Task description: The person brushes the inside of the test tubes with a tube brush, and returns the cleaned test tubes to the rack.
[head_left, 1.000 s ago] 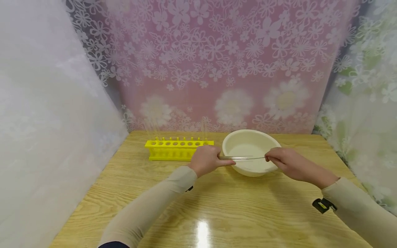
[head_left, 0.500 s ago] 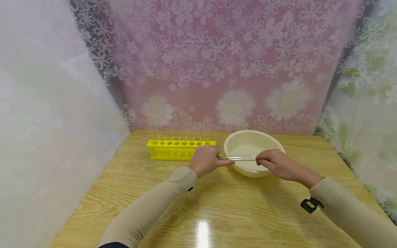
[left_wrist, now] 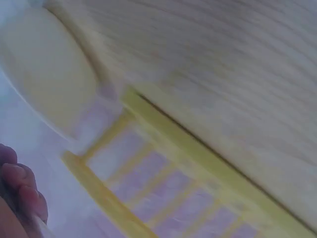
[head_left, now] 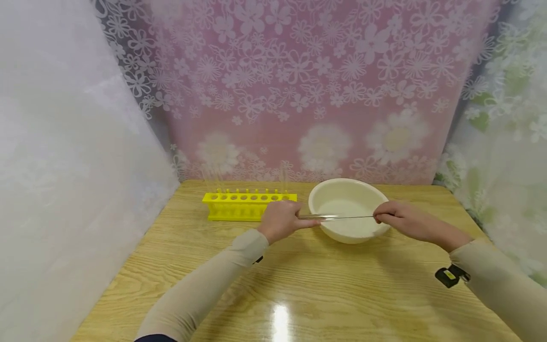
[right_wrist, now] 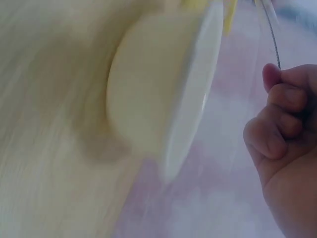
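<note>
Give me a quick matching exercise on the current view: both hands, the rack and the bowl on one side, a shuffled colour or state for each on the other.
1. Left hand
2. Right hand
3. Rack
4. Bowl

A. Pinches the wire
B. Cream
C. Grips the clear tube
D. Yellow

Pairs: 1-C, 2-A, 3-D, 4-B.
</note>
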Demonstrator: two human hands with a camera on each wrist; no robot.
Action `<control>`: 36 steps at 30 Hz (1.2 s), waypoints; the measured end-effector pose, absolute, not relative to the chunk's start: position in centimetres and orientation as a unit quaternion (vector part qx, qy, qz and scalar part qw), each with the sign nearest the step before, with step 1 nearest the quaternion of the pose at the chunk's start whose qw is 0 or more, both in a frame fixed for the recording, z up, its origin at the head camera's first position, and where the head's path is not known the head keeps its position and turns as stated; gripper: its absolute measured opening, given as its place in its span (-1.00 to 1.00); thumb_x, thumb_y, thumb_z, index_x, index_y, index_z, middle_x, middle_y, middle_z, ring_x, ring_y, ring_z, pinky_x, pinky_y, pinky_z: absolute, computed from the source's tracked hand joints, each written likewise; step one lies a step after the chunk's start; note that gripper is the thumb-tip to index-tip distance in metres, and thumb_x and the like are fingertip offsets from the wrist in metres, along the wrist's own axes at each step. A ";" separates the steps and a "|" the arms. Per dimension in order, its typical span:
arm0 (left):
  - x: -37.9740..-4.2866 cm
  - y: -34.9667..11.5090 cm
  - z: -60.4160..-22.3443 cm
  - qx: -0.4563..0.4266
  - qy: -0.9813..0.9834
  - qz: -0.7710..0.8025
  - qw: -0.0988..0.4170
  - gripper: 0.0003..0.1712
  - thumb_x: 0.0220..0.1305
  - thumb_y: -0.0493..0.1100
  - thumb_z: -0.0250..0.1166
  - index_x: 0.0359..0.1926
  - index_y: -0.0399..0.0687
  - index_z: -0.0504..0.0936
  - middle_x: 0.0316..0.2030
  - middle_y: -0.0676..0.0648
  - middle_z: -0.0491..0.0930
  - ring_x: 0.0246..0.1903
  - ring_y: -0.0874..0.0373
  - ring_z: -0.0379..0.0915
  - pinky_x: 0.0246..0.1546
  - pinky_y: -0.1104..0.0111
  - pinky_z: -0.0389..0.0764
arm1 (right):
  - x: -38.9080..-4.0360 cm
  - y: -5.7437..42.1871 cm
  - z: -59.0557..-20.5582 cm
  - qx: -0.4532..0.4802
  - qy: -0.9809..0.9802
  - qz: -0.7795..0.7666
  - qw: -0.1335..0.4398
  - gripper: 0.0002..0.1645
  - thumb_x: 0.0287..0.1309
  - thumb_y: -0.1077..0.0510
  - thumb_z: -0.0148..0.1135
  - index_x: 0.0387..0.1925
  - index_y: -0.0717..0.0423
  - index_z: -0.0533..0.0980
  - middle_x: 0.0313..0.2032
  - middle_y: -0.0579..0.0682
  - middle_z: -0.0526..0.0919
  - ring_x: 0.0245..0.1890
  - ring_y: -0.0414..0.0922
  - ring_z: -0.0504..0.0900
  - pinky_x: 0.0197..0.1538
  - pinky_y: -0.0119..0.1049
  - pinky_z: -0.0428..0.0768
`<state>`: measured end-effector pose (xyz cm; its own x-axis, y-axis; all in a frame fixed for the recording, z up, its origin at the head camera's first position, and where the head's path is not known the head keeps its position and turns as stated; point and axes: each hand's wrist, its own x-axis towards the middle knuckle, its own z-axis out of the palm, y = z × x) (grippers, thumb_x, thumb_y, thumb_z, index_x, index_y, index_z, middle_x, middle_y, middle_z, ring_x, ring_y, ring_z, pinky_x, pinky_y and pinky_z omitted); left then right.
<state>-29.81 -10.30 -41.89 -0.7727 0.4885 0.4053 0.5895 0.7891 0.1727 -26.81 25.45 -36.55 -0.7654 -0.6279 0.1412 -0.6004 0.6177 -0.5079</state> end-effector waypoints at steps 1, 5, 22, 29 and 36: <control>-29.9 -10.8 -42.1 -0.279 -0.934 -0.141 0.170 -0.28 0.13 0.57 0.21 -0.67 0.12 0.30 -0.77 0.14 0.18 -0.78 0.29 0.07 -0.73 0.44 0.10 | -26.7 26.4 -36.4 -0.331 0.905 -0.267 0.021 -0.74 0.52 0.21 0.01 -0.08 0.13 0.65 -0.14 -0.03 0.69 -0.24 -0.30 0.57 -0.25 -0.32 0.53; -30.1 -12.4 -42.3 -0.250 -0.946 -0.142 0.153 -0.23 0.13 0.60 0.18 -0.69 0.09 0.26 -0.76 0.11 0.12 -0.77 0.27 -0.01 -0.72 0.42 0.08 | -26.7 29.7 -36.1 -0.306 0.921 -0.238 -0.031 -0.76 0.46 0.29 0.07 -0.07 0.13 0.66 -0.16 -0.11 0.70 -0.19 -0.41 0.58 -0.25 -0.33 0.59; -30.5 -11.7 -42.2 -0.251 -0.944 -0.142 0.162 -0.23 0.11 0.61 0.19 -0.70 0.11 0.23 -0.77 0.14 0.07 -0.78 0.30 -0.06 -0.74 0.44 0.05 | -27.0 29.8 -35.9 -0.290 0.931 -0.214 -0.055 -0.75 0.45 0.26 0.10 -0.03 0.17 0.67 -0.16 -0.12 0.74 -0.16 -0.19 0.67 -0.20 -0.27 0.62; -30.1 -10.8 -41.7 -0.261 -0.939 -0.152 0.162 -0.27 0.10 0.55 0.28 -0.69 0.11 0.27 -0.77 0.13 0.13 -0.78 0.27 0.04 -0.72 0.44 0.10 | -27.2 26.4 -35.9 -0.300 0.920 -0.252 -0.003 -0.71 0.52 0.18 0.02 0.01 0.14 0.65 -0.09 -0.04 0.73 -0.06 -0.04 0.68 -0.10 -0.24 0.61; -30.0 -9.0 -41.4 -0.272 -0.939 -0.143 0.151 -0.28 0.10 0.62 0.19 -0.68 0.15 0.34 -0.78 0.15 0.28 -0.79 0.29 0.17 -0.74 0.45 0.18 | -28.0 21.2 -37.0 -0.343 0.889 -0.301 0.033 -0.71 0.52 0.19 0.01 -0.14 0.16 0.66 -0.19 0.05 0.72 -0.34 -0.13 0.55 -0.27 -0.28 0.48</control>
